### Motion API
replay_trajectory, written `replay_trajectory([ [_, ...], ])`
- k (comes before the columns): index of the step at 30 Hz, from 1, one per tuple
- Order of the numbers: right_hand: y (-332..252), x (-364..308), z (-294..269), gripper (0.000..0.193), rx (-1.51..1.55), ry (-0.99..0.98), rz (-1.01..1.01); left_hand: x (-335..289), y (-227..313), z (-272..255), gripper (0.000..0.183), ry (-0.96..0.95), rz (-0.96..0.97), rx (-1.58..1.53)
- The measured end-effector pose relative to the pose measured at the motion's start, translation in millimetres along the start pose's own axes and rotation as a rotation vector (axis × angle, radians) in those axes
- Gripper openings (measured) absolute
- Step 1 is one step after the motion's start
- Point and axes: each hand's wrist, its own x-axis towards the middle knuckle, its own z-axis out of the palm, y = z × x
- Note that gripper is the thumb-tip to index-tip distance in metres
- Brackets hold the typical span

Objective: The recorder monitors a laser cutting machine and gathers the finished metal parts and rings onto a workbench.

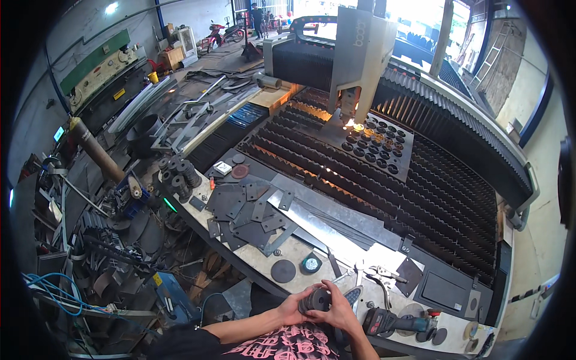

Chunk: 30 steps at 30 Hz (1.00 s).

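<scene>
Close to my body, a stack of dark round metal discs with centre holes (314, 301) sits between both hands. My left hand (291, 310) is wrapped round its left side. My right hand (342, 312) grips the right side, fingers curled over the top edge. Just beyond, on the bench's near edge (252, 257), are a single flat disc (283, 271) and a round teal-and-black tape measure (311, 264). Locking pliers (384, 277) lie to the right, and a cordless angle grinder (390, 324) rests beside my right forearm.
Flat steel plates (246, 210) are heaped on the bench's left, near stacks of discs (183, 172). Beyond is a slatted cutting bed (444, 210), where a cutting head (351, 114) glows over a sheet with round cut-outs (399, 168). Scrap and a gas cylinder (96, 150) stand left; a person (258, 21) is far off.
</scene>
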Motion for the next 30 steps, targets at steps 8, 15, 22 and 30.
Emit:
replay_trajectory([
  [8,16.7,3.1,14.8,0.105,0.262,-0.001,-0.001,11.1,-1.8,-11.8,0.033,0.101,0.054,0.099],
  [15,17.3,-2.8,24.8,0.103,0.155,0.035,0.005,6.6,-5.9,8.1,0.054,0.189,0.091,0.224],
  [22,46.8,-2.8,43.8,0.093,0.198,0.018,-0.123,0.8,-4.7,12.4,0.067,0.222,0.056,0.325],
  [30,45.6,-13.0,46.9,0.078,0.323,0.139,-0.031,-7.8,8.9,12.6,0.055,0.231,-0.171,0.345],
])
